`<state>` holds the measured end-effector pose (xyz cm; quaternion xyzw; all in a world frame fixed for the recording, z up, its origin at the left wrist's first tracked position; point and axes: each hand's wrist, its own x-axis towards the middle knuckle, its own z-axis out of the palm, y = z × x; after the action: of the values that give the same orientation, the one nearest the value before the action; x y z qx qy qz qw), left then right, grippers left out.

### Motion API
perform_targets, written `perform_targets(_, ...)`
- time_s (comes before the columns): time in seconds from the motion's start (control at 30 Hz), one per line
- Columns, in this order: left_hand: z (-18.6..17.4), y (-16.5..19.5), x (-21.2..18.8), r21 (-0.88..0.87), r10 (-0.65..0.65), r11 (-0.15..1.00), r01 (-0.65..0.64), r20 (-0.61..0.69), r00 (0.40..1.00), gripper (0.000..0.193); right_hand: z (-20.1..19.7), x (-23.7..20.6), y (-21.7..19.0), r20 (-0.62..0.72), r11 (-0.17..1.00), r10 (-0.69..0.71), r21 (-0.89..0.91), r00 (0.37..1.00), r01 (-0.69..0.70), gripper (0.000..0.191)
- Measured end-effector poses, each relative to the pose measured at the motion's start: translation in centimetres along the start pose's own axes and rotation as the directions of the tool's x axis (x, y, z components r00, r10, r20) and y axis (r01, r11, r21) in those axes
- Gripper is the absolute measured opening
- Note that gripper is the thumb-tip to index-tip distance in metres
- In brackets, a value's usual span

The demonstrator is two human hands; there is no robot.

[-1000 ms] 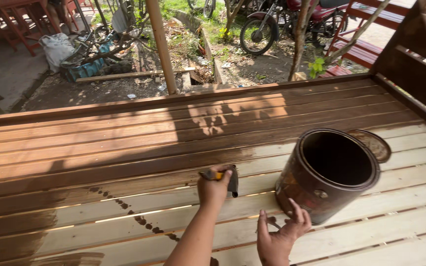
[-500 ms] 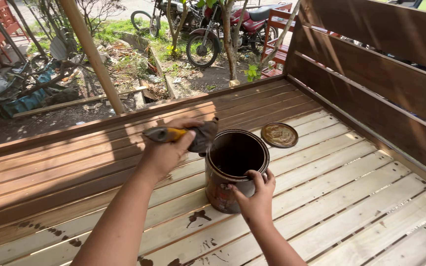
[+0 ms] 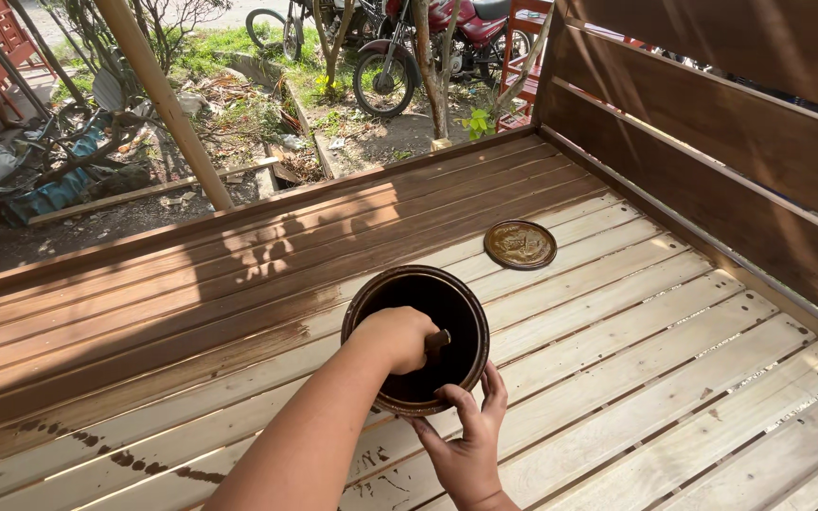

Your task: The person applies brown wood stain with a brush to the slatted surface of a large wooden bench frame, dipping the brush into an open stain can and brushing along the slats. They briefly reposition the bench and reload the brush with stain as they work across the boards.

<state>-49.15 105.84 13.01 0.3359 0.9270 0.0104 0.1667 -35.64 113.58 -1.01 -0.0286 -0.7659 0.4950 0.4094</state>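
A round metal can of dark wood stain (image 3: pixel 367 301) stands on a slatted wooden platform (image 3: pixel 617 378). My left hand (image 3: pixel 395 339) reaches over the can's mouth, shut on a paintbrush handle (image 3: pixel 439 338). The bristles are down inside the can and hidden. My right hand (image 3: pixel 467 443) grips the can's near rim and side from below, fingers spread against it. The can's round lid (image 3: pixel 520 244) lies flat on the slats beyond the can, to the right.
The far slats (image 3: pixel 239 255) are stained dark brown, the near ones bare pale wood with dark drips (image 3: pixel 134 462) at the left. A dark plank wall (image 3: pixel 712 161) rises along the right edge. A wooden post (image 3: pixel 168 104) and motorcycles (image 3: pixel 428 47) stand beyond.
My left hand has brought the brush from above the can's left side down into the can. The view has tilted to look more steeply down on the can.
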Motion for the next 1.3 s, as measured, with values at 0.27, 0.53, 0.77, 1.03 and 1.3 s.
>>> perform_targets(0.27, 5.0, -1.2, 3.9, 0.026, -0.066, 0.998, 0.063, 0.124, 0.990, 0.040, -0.7, -1.1, 0.5, 0.114, 0.997, -0.018, 0.071, 0.993, 0.010, 0.054)
perform_targets(0.53, 0.9, -0.3, 0.8, -0.198, -0.008, 0.980, 0.002, -0.030, 1.000, 0.029, -0.7, 1.2, 0.5, 0.057, 1.000, -0.006, 0.003, 0.998, 0.006, 0.057)
perform_targets(0.77, -3.3, -1.2, -3.8, -0.658, -0.142, 0.702, -0.274, -0.506, 0.851, 0.022, -1.2, 4.6, 1.0, -0.012, 0.996, 0.083, -0.017, 0.997, -0.083, 0.050)
perform_targets(1.03, 3.6, -4.2, -3.0, -0.823, -0.393, -0.279, -0.495, -0.372, 0.841, 0.025, -3.9, 8.2, 2.3, -0.043, 0.947, 0.310, -0.080, 0.950, -0.313, 0.050)
perform_targets(1.3, 10.3, 0.1, 2.7, -0.490, -0.385, -0.735, -0.469, -0.267, 0.883, 0.032, -5.1, 9.9, 4.1, -0.046, 0.960, 0.222, -0.166, 0.974, -0.226, 0.063)
